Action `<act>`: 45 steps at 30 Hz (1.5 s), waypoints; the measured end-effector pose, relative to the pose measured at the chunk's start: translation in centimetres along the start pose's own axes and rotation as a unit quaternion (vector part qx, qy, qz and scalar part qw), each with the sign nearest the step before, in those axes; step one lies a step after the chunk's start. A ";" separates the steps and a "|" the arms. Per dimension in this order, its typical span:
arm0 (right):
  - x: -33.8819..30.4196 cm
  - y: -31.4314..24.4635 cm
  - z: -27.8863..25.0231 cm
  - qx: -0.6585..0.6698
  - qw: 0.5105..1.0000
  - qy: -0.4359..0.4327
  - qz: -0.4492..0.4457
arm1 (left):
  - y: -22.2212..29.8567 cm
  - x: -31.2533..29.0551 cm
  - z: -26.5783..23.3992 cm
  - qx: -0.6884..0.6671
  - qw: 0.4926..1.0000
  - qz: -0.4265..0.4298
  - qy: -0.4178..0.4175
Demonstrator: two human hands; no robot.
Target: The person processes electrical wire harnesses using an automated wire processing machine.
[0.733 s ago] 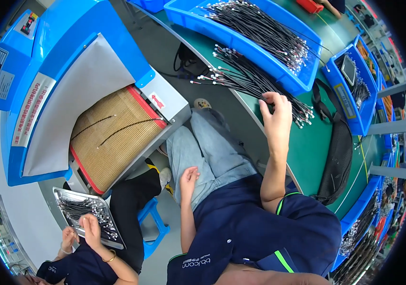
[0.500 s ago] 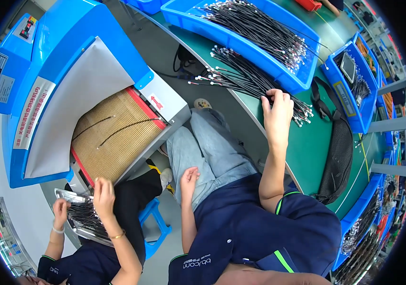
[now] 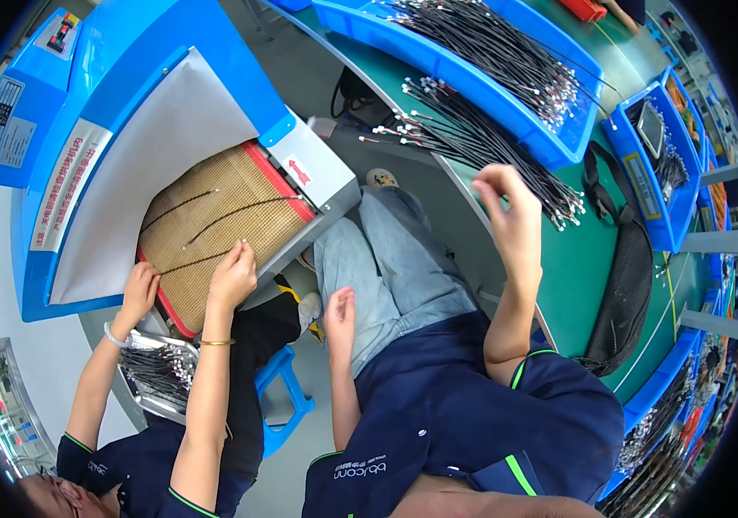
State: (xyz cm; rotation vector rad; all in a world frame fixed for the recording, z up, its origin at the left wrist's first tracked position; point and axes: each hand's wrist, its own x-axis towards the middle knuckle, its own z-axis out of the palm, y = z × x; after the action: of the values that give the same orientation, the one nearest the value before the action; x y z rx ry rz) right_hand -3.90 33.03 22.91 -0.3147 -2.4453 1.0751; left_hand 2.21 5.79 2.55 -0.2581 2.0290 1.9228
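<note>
Head view: left hand (image 3: 339, 316) loosely curled, apparently empty, over the jeans (image 3: 425, 287); right hand (image 3: 514, 211) half-curled near the black cable bundle (image 3: 491, 138) on the table (image 3: 578, 285) at right, grip unclear. Connectors (image 3: 401, 129) overhang the table's left edge; a snag could drag cables off.

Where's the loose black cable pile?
In the head view, the cable pile lies upper right on the green table, beside the large blue bin, near the right hand.

Glossy smooth plastic on blue bin (image 3: 559, 148) | matt sheathing on cable pile (image 3: 494, 138) | rough woven mesh on belt (image 3: 239, 177) | shiny metal on tray (image 3: 160, 407) | smooth finish on table (image 3: 576, 285) | denim cloth on jeans (image 3: 412, 259)
</note>
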 end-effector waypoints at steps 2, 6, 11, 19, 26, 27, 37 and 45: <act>-0.6 -0.4 1.5 -0.012 0.995 -0.061 -0.078 | 2.3 0.1 -0.9 0.060 0.991 0.081 0.087; -2.1 0.2 3.8 -0.051 0.954 -0.233 -0.181 | 6.9 0.8 -2.4 0.214 0.928 0.248 0.179; -3.1 0.2 7.6 0.007 0.940 -0.272 -0.207 | 8.9 0.5 -5.4 0.371 0.874 0.256 0.180; -4.4 1.5 11.9 0.073 0.907 -0.327 -0.254 | 6.6 0.2 -6.3 0.280 0.948 0.145 0.043; -6.4 1.3 15.0 0.114 0.881 -0.365 -0.278 | 7.7 0.8 -4.5 0.243 0.961 0.126 -0.047; -6.4 1.5 15.0 0.115 0.881 -0.365 -0.278 | 7.7 0.8 -4.6 0.244 0.961 0.111 -0.059; -6.8 2.2 15.7 0.108 0.882 -0.343 -0.305 | 6.4 1.0 -5.0 0.307 0.922 0.235 0.000; -7.0 2.5 16.0 0.139 0.871 -0.361 -0.302 | 6.9 1.2 -4.8 0.249 0.947 0.189 -0.076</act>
State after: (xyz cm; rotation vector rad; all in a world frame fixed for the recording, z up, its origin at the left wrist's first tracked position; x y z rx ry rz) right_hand -5.50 21.84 9.30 1.0614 -2.6025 1.3615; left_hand -1.86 1.64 8.73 0.4166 2.4965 1.4731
